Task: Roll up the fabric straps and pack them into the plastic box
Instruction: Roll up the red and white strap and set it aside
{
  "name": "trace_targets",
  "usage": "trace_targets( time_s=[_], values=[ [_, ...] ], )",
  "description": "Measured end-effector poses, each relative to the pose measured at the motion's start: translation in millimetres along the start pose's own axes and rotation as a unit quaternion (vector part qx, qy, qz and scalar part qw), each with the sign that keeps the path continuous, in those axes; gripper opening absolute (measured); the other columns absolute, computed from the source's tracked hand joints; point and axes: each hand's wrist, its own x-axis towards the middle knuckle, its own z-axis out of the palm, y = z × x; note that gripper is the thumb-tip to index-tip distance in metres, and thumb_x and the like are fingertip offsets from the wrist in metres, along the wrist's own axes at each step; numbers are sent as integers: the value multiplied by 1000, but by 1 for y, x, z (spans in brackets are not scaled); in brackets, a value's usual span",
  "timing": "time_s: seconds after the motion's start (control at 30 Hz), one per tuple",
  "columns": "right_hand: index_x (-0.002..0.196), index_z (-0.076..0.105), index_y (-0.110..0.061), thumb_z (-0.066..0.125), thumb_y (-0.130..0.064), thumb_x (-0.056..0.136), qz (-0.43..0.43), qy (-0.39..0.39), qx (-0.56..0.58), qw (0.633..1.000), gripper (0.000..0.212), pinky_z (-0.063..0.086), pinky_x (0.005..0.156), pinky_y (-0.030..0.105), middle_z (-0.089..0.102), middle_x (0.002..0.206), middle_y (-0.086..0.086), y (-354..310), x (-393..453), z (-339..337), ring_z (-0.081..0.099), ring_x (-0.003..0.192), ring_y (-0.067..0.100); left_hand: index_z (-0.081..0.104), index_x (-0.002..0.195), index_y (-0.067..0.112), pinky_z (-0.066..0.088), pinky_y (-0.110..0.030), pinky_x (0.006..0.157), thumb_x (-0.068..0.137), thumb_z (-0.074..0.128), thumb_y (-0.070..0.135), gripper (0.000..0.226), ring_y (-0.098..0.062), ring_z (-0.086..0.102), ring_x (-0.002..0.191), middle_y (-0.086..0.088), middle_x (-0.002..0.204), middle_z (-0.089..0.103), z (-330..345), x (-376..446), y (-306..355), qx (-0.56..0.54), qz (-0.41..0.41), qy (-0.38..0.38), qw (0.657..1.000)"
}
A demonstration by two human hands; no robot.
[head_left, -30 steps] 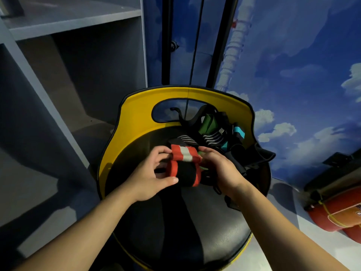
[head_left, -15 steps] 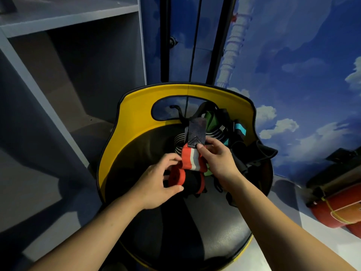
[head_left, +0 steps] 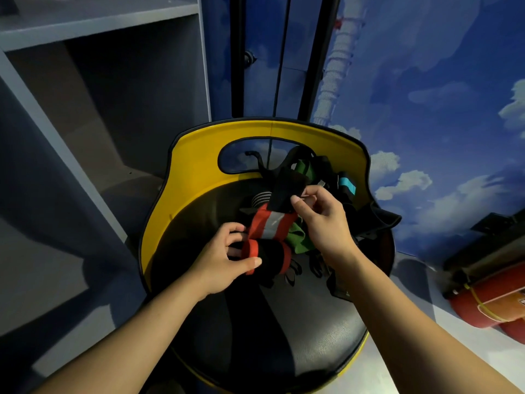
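Note:
A red strap with a grey reflective stripe [head_left: 271, 224] is half rolled above a black stool seat [head_left: 284, 322]. My left hand [head_left: 224, 260] grips the rolled black-and-red part [head_left: 268, 254] from the left. My right hand [head_left: 324, 220] pinches the strap's loose black end [head_left: 285, 191] and holds it up and away from the roll. Behind them lies a heap of other straps [head_left: 321, 180], green, black and turquoise, against the backrest. No plastic box is in view.
The stool has a yellow curved backrest [head_left: 196, 172] with an oval cut-out. Grey shelving [head_left: 99, 81] stands at the left. A blue cloud-painted wall [head_left: 426, 109] runs along the right. Red cylinders [head_left: 494, 305] lie on the floor at the right edge.
My right hand has pulled the strap's loose black end up and away from the roll, so the striped length now shows stretched out. My left hand has kept its hold on the roll.

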Motion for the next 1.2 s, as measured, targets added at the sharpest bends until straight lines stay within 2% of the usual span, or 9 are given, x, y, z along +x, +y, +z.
trace_targets(
  time_s=[0.17,0.33,0.43,0.5,0.57,0.73,0.87,1.03,1.2],
  values=[
    [99,63,-12,58,-9,101,87,-78,142,983,7,46,60,25,59,65,8,-13,-9,5,53,57,14,54,136,37,61,-43,88,81,84,18,65,-18,67,107,10,129,59,-1,6,-1,-71,-30,31,997],
    [104,62,-5,38,-14,100,181,-152,277,932,26,54,81,35,71,101,25,-16,-12,7,68,84,29,65,113,34,63,-38,76,86,78,9,39,-21,67,109,0,121,66,-1,13,3,-177,-54,100,978],
    [96,64,-13,52,-33,101,193,-165,205,945,24,54,71,24,71,88,9,-12,-16,11,68,80,20,66,120,31,62,-43,80,87,77,11,41,-28,67,110,-6,124,65,-6,18,5,-223,-85,124,963],
    [94,64,-14,66,-14,94,176,-161,157,958,3,50,61,17,65,76,2,-5,-20,17,63,70,13,65,119,30,61,-45,80,91,71,9,35,-31,67,109,-10,124,66,-8,20,7,-265,-104,132,950],
    [92,61,-13,70,2,89,176,-146,139,963,18,47,54,16,59,72,1,4,-22,23,59,62,8,65,121,29,61,-46,79,95,66,8,34,-36,67,108,-13,124,66,-10,21,10,-305,-120,137,935],
    [93,55,-16,76,-2,87,181,-112,127,969,25,52,70,41,60,78,13,17,-28,31,63,71,25,59,133,24,59,-47,74,98,60,9,38,-41,61,113,-19,130,61,-12,18,19,-398,-164,121,894],
    [95,53,-14,75,-9,89,127,-93,53,986,23,49,61,31,59,75,10,19,-29,37,59,65,19,58,132,17,59,-49,73,97,60,11,36,-41,60,117,-25,126,61,-12,11,26,-467,-194,98,857],
    [92,54,-15,79,-24,85,58,-69,54,994,28,44,68,43,56,72,6,25,-28,37,52,69,24,57,132,9,63,-43,70,92,65,16,41,-43,69,104,-33,120,65,-15,6,31,-512,-228,32,828],
    [79,58,-8,82,-38,82,38,-28,25,999,38,41,63,38,55,68,5,26,-30,35,49,64,19,55,133,10,63,-45,73,91,66,18,44,-46,72,98,-36,117,65,-14,5,33,-523,-240,13,818]
  ],
)
